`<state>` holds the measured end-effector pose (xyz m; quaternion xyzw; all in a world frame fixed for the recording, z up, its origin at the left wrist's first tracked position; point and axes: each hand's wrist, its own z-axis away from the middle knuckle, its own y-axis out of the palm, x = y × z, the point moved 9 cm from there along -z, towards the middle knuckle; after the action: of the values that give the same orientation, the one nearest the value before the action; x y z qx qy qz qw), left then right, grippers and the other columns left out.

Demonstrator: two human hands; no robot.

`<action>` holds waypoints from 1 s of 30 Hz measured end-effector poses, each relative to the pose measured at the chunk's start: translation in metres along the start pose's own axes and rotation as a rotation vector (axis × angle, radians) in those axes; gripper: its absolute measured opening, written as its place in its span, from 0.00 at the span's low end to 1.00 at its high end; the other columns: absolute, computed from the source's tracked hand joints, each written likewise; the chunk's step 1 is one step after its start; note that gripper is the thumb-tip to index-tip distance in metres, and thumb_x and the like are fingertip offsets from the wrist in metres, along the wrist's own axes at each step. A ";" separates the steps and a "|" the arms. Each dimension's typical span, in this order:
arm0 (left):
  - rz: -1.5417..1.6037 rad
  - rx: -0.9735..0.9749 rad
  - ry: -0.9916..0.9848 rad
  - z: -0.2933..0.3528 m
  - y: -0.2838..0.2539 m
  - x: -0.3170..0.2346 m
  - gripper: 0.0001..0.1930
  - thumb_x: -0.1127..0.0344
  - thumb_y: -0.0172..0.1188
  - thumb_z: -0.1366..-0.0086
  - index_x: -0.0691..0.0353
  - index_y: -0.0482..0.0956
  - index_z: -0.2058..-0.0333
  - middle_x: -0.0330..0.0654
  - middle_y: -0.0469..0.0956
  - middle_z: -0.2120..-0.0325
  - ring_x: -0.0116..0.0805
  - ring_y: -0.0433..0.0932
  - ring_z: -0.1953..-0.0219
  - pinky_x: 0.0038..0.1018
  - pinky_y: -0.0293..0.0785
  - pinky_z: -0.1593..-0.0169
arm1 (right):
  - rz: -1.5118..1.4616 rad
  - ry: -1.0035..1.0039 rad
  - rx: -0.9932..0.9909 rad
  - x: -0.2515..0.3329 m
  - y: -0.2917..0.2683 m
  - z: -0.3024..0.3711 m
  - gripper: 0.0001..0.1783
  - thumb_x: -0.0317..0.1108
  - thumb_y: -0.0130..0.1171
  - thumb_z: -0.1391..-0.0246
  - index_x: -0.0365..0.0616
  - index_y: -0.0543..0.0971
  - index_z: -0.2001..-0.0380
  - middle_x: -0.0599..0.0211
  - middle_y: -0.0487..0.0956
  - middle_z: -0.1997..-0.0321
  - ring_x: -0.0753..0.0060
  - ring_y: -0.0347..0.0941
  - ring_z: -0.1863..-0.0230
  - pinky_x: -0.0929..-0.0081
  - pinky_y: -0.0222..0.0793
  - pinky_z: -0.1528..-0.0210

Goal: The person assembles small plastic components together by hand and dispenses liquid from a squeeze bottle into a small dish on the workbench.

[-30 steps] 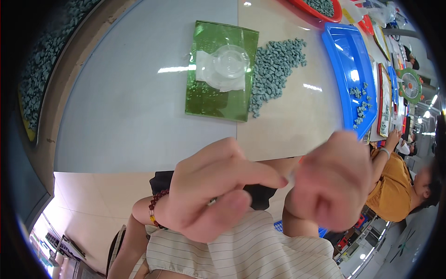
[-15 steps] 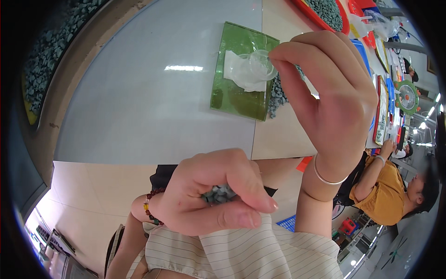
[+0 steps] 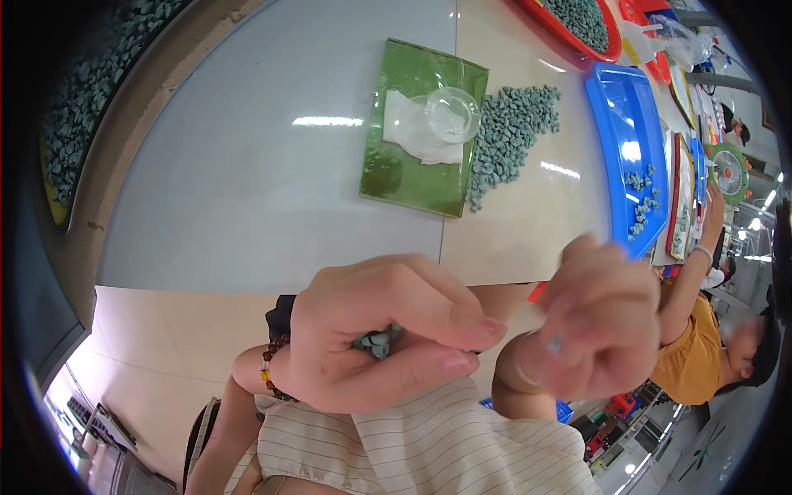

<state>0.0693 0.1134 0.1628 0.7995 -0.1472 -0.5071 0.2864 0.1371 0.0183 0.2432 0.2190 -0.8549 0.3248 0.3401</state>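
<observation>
My left hand (image 3: 379, 334) is curled close to the camera, above my striped top, and holds a cluster of small grey-green stones (image 3: 375, 341) between the fingers. A beaded bracelet (image 3: 268, 367) sits on that wrist. My right hand (image 3: 598, 318) is blurred beside it, fingers bunched, with a tiny pale piece pinched at the fingertips (image 3: 554, 345). Farther off on the table lies a green mat (image 3: 417, 128) carrying a clear plastic cup (image 3: 452, 114) and white tissue. A pile of grey-green stones (image 3: 511, 132) lies next to it.
A blue tray (image 3: 635, 132) with a few stones stands at the right, red trays (image 3: 569, 25) behind it. A person in a yellow top (image 3: 693, 355) sits at the right with an arm reaching the table. A small fan (image 3: 728, 169) stands at the far right.
My right hand has come back down from over the green mat to beside my left hand. The left hand stays curled on the stones.
</observation>
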 end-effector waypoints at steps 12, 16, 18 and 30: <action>0.024 -0.189 -0.133 -0.003 0.017 0.019 0.11 0.85 0.63 0.56 0.71 0.74 0.72 0.51 0.76 0.73 0.29 0.76 0.76 0.17 0.71 0.70 | -0.045 0.126 -0.162 -0.013 -0.008 0.039 0.08 0.29 0.55 0.50 0.36 0.69 0.75 0.56 0.71 0.72 0.63 0.73 0.74 0.74 0.68 0.71; -0.037 -0.171 -0.089 -0.002 0.016 0.019 0.11 0.86 0.63 0.57 0.72 0.73 0.73 0.51 0.76 0.73 0.29 0.76 0.77 0.16 0.70 0.73 | 0.029 0.048 -0.158 -0.007 -0.007 0.043 0.09 0.25 0.60 0.61 0.34 0.73 0.74 0.54 0.74 0.71 0.61 0.75 0.71 0.75 0.68 0.74; -0.102 -0.137 -0.068 -0.001 0.017 0.017 0.11 0.86 0.63 0.58 0.70 0.74 0.74 0.50 0.76 0.74 0.28 0.75 0.79 0.15 0.68 0.76 | 0.054 0.013 -0.182 -0.003 -0.010 0.043 0.14 0.21 0.63 0.70 0.34 0.76 0.72 0.55 0.76 0.69 0.62 0.76 0.68 0.76 0.69 0.73; -0.014 -0.060 -0.325 -0.004 0.019 0.033 0.11 0.81 0.65 0.56 0.66 0.75 0.72 0.42 0.77 0.74 0.22 0.73 0.75 0.16 0.67 0.72 | 0.025 -0.006 -0.106 -0.005 -0.014 0.044 0.16 0.24 0.64 0.70 0.33 0.77 0.71 0.56 0.76 0.68 0.63 0.75 0.69 0.75 0.68 0.71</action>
<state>0.0882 0.0820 0.1514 0.6990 -0.1706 -0.6359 0.2790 0.1298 -0.0219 0.2208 0.1911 -0.8745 0.2826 0.3447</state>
